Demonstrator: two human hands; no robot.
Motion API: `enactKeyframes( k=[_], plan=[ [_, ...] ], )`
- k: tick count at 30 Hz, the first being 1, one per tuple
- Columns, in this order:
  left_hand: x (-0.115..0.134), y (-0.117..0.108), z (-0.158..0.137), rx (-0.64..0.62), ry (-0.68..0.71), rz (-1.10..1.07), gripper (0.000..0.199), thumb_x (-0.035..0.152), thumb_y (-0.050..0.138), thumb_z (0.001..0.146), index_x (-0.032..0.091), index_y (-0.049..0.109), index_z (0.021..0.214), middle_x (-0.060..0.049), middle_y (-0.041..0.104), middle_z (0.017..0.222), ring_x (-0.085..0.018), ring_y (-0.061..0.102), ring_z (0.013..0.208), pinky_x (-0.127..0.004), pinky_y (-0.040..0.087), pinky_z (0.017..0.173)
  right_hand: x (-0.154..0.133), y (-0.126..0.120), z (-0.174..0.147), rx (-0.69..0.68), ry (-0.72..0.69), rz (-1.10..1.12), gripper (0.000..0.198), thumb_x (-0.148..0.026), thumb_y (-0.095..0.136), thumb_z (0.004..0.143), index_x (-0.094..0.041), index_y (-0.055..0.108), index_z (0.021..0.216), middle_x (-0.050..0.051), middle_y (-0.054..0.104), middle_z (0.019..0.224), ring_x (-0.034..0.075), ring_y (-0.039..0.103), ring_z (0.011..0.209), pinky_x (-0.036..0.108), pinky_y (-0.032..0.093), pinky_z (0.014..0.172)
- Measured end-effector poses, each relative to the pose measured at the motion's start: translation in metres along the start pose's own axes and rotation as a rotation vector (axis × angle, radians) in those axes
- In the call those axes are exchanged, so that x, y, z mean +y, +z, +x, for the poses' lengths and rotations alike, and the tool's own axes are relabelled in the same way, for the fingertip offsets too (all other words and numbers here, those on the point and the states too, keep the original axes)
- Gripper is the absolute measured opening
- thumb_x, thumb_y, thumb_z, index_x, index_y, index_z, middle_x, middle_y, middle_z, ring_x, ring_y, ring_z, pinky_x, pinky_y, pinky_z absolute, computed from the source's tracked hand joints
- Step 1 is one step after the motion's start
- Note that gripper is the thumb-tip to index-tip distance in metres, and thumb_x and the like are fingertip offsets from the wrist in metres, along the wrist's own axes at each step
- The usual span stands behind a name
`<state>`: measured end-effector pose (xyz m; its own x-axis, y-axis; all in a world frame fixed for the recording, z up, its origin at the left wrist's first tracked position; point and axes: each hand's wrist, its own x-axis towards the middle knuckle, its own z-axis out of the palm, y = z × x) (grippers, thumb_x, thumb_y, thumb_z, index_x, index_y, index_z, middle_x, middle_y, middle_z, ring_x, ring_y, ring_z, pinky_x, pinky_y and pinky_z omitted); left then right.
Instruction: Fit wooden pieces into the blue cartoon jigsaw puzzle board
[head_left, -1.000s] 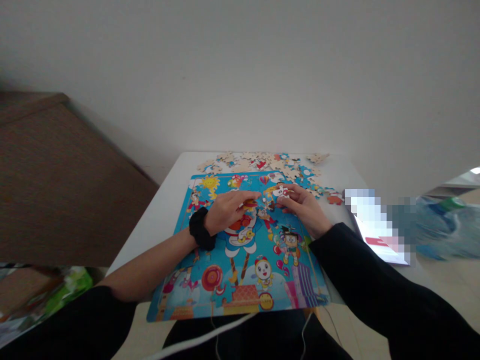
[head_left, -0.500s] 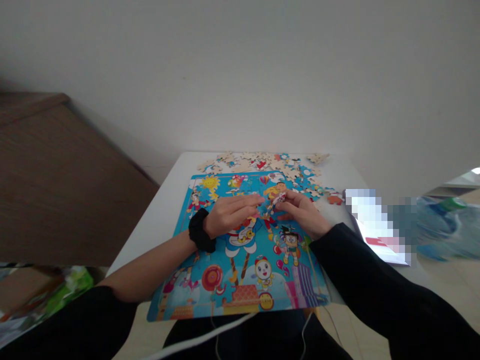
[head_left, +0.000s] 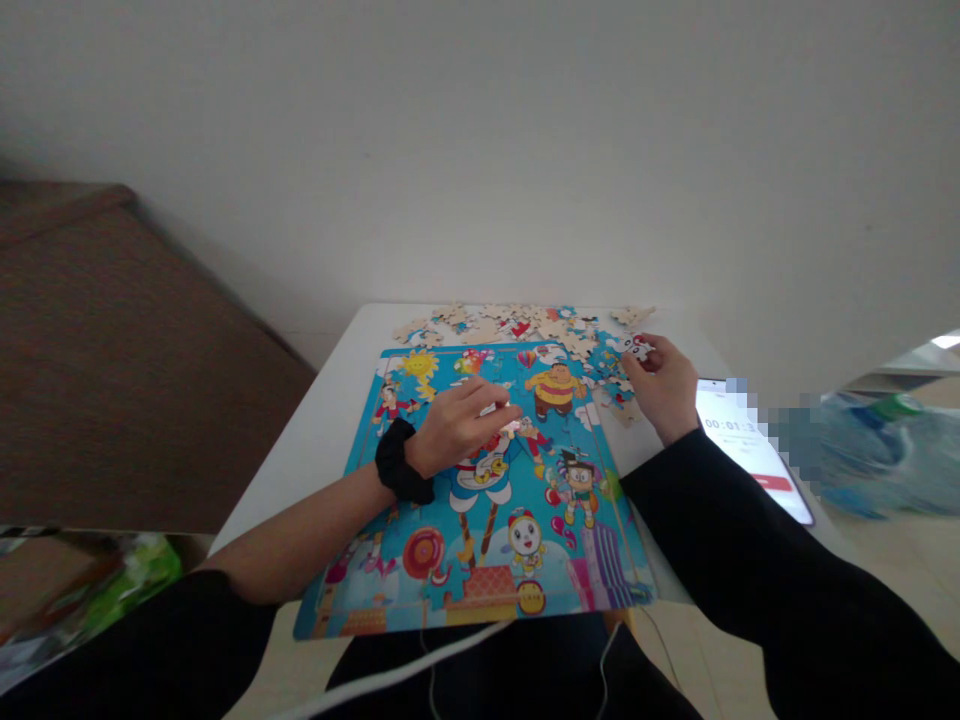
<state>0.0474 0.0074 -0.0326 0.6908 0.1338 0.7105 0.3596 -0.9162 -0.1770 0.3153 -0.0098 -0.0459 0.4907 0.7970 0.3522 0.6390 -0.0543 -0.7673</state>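
Observation:
A blue cartoon jigsaw puzzle [head_left: 525, 480] lies on its board on the table in front of me. My left hand [head_left: 463, 425] rests over the middle of the puzzle with its fingers curled; a small whitish patch shows between finger and thumb, and I cannot make out whether it is a piece. My right hand [head_left: 664, 385] is off the board's upper right corner, beside the loose pieces. It pinches a puzzle piece [head_left: 636, 347] with a white and red print between thumb and fingers.
Loose puzzle pieces [head_left: 551, 325] lie along the back of the white table [head_left: 322, 425], many with bare wood up. A phone [head_left: 750, 450] with a timer lies at the right edge. A white cable [head_left: 420, 668] crosses below the board. A wooden cabinet [head_left: 150, 370] stands left.
My right hand has moved right and away from the puzzle with the puzzle piece in its fingers. My left hand's fingers have gone from stretched out to curled.

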Motion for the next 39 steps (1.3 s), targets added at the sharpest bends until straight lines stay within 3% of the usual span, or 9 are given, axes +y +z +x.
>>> enactKeyframes(
  k=[3, 8, 12, 14, 18, 21, 26, 33, 39],
  plan=[
    [0.000, 0.000, -0.001, -0.010, -0.045, 0.052, 0.019, 0.017, 0.046, 0.089, 0.020, 0.063, 0.083, 0.000, 0.056, 0.064, -0.012, 0.051, 0.059, -0.023, 0.043, 0.054, 0.008, 0.001, 0.000, -0.010, -0.071, -0.120, 0.044, -0.033, 0.055, 0.072, -0.018, 0.059, 0.113, 0.009, 0.067, 0.087, 0.022, 0.060, 0.071, 0.039, 0.046, 0.068],
    [-0.001, 0.003, -0.003, -0.062, -0.123, -0.095, 0.020, 0.016, 0.045, 0.090, 0.020, 0.064, 0.094, -0.003, 0.063, 0.079, -0.013, 0.058, 0.074, -0.024, 0.046, 0.065, -0.007, -0.001, -0.008, 0.084, -0.276, -0.176, 0.040, -0.033, 0.055, 0.075, -0.021, 0.060, 0.113, 0.012, 0.057, 0.118, 0.026, 0.055, 0.097, 0.048, 0.040, 0.087],
    [0.000, 0.007, -0.005, -0.054, -0.128, -0.163, 0.020, 0.017, 0.047, 0.089, 0.021, 0.062, 0.104, -0.003, 0.064, 0.088, -0.014, 0.059, 0.079, -0.025, 0.048, 0.068, -0.030, 0.005, -0.024, -0.367, -0.253, 0.130, 0.026, -0.037, 0.052, 0.080, -0.021, 0.067, 0.095, 0.006, 0.068, 0.085, 0.018, 0.061, 0.073, 0.037, 0.048, 0.070],
    [0.000, 0.007, -0.005, -0.037, -0.117, -0.164, 0.021, 0.017, 0.048, 0.089, 0.020, 0.060, 0.106, -0.004, 0.065, 0.090, -0.015, 0.059, 0.081, -0.025, 0.048, 0.070, -0.037, 0.012, -0.035, -0.597, -0.221, 0.301, 0.028, -0.038, 0.053, 0.081, -0.021, 0.065, 0.099, 0.005, 0.069, 0.085, 0.017, 0.062, 0.072, 0.034, 0.050, 0.069],
    [0.001, 0.008, -0.005, -0.029, -0.077, -0.136, 0.020, 0.016, 0.049, 0.088, 0.016, 0.059, 0.106, -0.005, 0.065, 0.091, -0.015, 0.059, 0.082, -0.027, 0.050, 0.073, -0.043, 0.023, -0.049, -0.730, -0.142, 0.484, 0.030, -0.037, 0.058, 0.078, -0.021, 0.062, 0.104, 0.003, 0.069, 0.085, 0.016, 0.064, 0.074, 0.033, 0.050, 0.068],
    [0.001, 0.010, -0.005, -0.127, -0.070, -0.125, 0.022, 0.017, 0.047, 0.090, 0.016, 0.057, 0.110, -0.006, 0.064, 0.097, -0.015, 0.060, 0.086, -0.028, 0.051, 0.075, -0.041, 0.025, -0.045, -0.677, -0.081, 0.544, 0.026, -0.034, 0.060, 0.077, -0.019, 0.061, 0.098, 0.003, 0.069, 0.078, 0.016, 0.064, 0.071, 0.032, 0.051, 0.067],
    [0.002, 0.019, -0.005, -0.353, -0.101, -0.202, 0.033, 0.033, 0.042, 0.092, 0.015, 0.054, 0.117, -0.011, 0.060, 0.114, -0.020, 0.057, 0.106, -0.035, 0.048, 0.089, -0.026, 0.027, -0.024, -0.368, -0.115, 0.382, 0.015, -0.029, 0.059, 0.077, -0.017, 0.061, 0.087, 0.006, 0.069, 0.084, 0.016, 0.065, 0.075, 0.031, 0.050, 0.069],
    [0.004, 0.020, -0.002, -0.693, -0.139, -0.230, 0.053, 0.049, 0.028, 0.093, 0.017, 0.038, 0.134, -0.009, 0.034, 0.142, -0.023, 0.026, 0.134, -0.042, 0.027, 0.108, -0.021, 0.037, -0.020, -0.418, -0.179, 0.192, 0.014, -0.022, 0.056, 0.078, -0.019, 0.065, 0.088, 0.004, 0.070, 0.080, 0.016, 0.065, 0.074, 0.030, 0.050, 0.068],
    [0.003, 0.019, -0.003, -0.747, -0.158, -0.235, 0.054, 0.049, 0.024, 0.094, 0.019, 0.031, 0.138, -0.006, 0.029, 0.145, -0.022, 0.021, 0.136, -0.042, 0.022, 0.109, -0.022, 0.037, -0.017, -0.414, -0.266, 0.034, 0.015, -0.023, 0.053, 0.081, -0.021, 0.067, 0.088, 0.002, 0.070, 0.080, 0.016, 0.065, 0.072, 0.030, 0.048, 0.069]
  ],
)
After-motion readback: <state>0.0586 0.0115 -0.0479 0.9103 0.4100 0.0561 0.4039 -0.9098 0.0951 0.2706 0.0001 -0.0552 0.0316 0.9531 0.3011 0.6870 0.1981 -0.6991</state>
